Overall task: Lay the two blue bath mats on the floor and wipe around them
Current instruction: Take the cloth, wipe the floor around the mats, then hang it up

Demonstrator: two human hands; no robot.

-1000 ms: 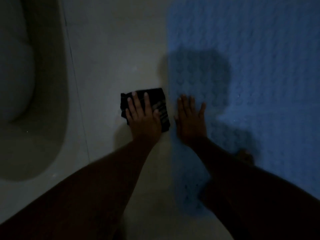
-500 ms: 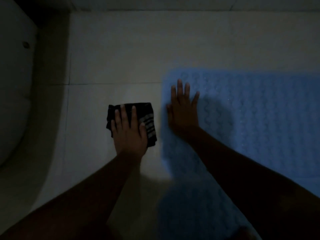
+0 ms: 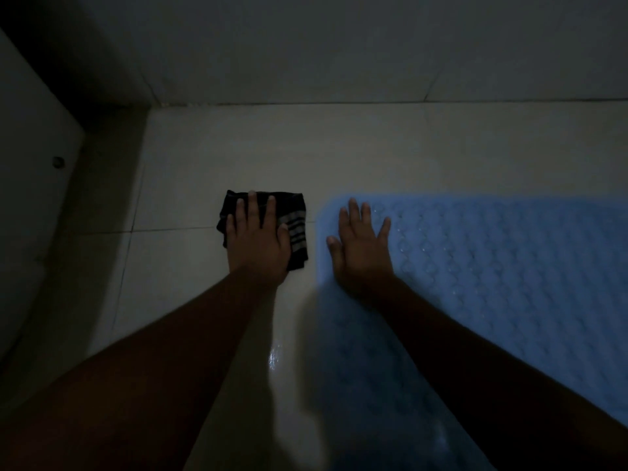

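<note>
A light blue bath mat [image 3: 509,283] with a bubbled texture lies flat on the pale tiled floor [image 3: 238,158], filling the right side of the view. My right hand [image 3: 362,244] rests flat on the mat's left edge, fingers straight and spread. To its left, my left hand [image 3: 256,241] presses flat on a folded dark cloth with pale stripes [image 3: 295,224], which lies on the tiles just beside the mat's near corner. Only one mat is in view.
A white toilet base [image 3: 30,185] stands at the left edge. The tiled wall [image 3: 339,45] meets the floor a little way beyond the cloth. A wet gleam [image 3: 273,360] shows on the tiles between my forearms. The room is dim.
Both hands have moved forward along the mat's left edge toward the wall, the left pushing the cloth over the tiles. The mat's far corner and the wall have come into view.
</note>
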